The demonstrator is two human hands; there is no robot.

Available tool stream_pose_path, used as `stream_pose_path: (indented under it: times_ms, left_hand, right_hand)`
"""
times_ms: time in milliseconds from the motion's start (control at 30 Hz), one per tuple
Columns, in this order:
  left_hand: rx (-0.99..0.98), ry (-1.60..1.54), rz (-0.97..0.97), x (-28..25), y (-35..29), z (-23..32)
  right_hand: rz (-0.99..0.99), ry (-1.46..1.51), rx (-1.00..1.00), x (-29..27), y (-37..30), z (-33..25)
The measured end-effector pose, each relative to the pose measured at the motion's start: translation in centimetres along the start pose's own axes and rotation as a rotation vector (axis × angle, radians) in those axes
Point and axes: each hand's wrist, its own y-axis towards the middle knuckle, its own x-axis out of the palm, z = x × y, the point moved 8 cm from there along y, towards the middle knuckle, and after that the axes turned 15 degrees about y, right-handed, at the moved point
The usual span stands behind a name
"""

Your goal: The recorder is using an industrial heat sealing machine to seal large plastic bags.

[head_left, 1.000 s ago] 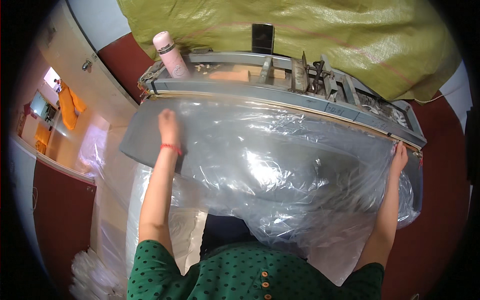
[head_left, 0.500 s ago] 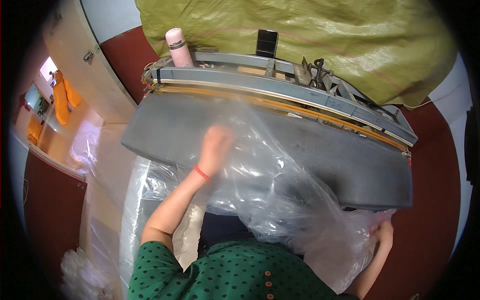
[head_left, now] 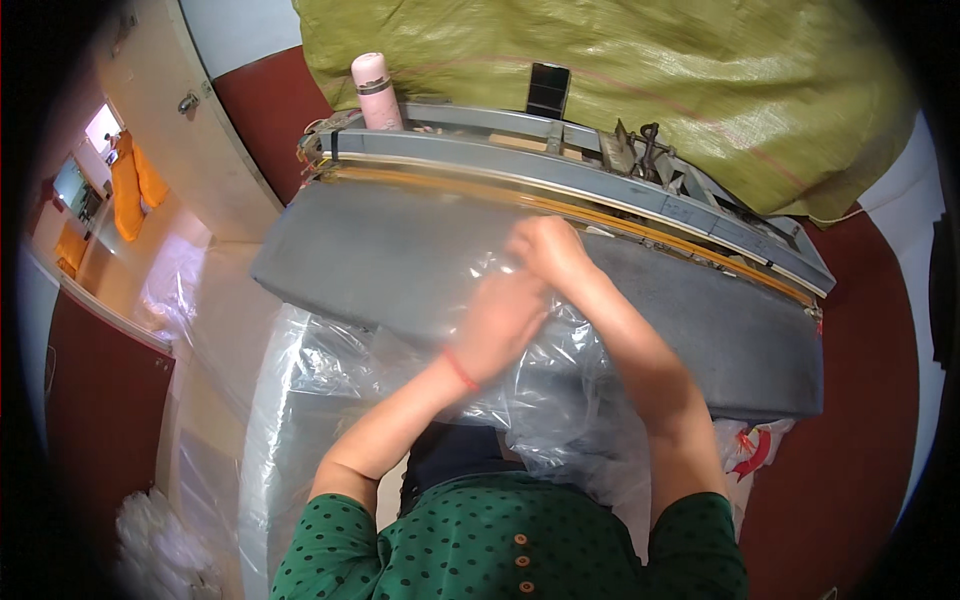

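A crumpled sheet of clear plastic film (head_left: 568, 372) lies between my forearms, over the front of a long grey padded board (head_left: 350, 240), and hangs down toward my lap. My right hand (head_left: 552, 250) is above the middle of the board, its fingers curled in on the film's upper part. Just below and left of it, my left hand (head_left: 500, 315) is over the same film, with a red band at the wrist. Motion smears the left fingers, so their grip does not show.
Behind the board runs a grey metal frame (head_left: 480, 155) with orange-yellow strips. A pink bottle (head_left: 377, 95) and a dark phone (head_left: 547, 92) stand at the back, before a yellow-green woven sheet (head_left: 720, 80). Red-handled scissors (head_left: 752, 455) lie at the right front. Plastic (head_left: 165, 540) is heaped lower left.
My right hand has come from the far lower right to the board's middle, beside my left hand. My left hand has moved right and slightly nearer. The film is now gathered, and the scissors show.
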Motion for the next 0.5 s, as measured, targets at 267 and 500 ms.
stream_pose_path:
  times_ms: [267, 500]
  left_hand:
    - [-0.195, -0.938, -1.043, 2.7, -10.8, -5.6]
    - [-0.719, 0.734, -1.039, -13.5, -21.1, -36.5]
  right_hand:
    - [0.792, 0.774, 0.012, -13.5, -7.8, 7.0]
    - [1.153, 0.157, 0.181, -23.7, -25.7, 29.7]
